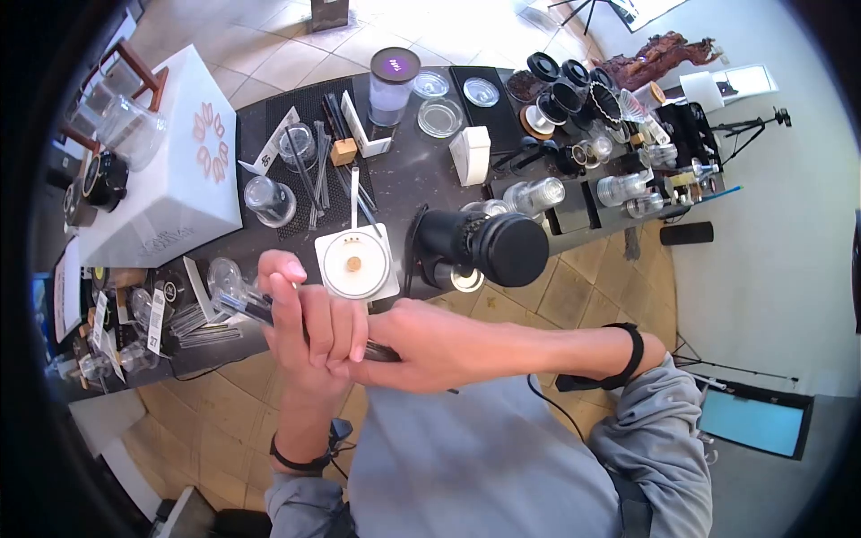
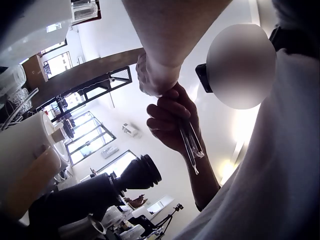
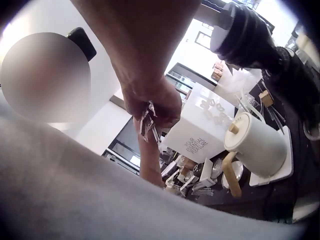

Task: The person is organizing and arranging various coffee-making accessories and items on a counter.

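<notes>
Held in front of the grey shirt, both hands meet around a bundle of thin, dark straws in clear wrapping [image 1: 244,307]. My left hand [image 1: 309,327] has its fingers curled round the bundle, whose wrapped end sticks out on its left side. Against it, my right hand [image 1: 413,341] grips the bundle's other end. In the left wrist view, straw ends [image 2: 190,145] poke out below the curled fingers of the right hand [image 2: 170,120]. Crinkled clear wrapping [image 3: 148,122] hangs from the right hand in the right wrist view, and the left hand is mostly hidden behind it.
Just beyond the hands are a white kettle [image 1: 357,264] on its base and a black grinder [image 1: 484,242]. A large white box [image 1: 170,170] stands left. Glass cups [image 1: 269,202], a lidded purple jar [image 1: 393,90] and more straws [image 1: 211,334] crowd the dark table [image 1: 408,170].
</notes>
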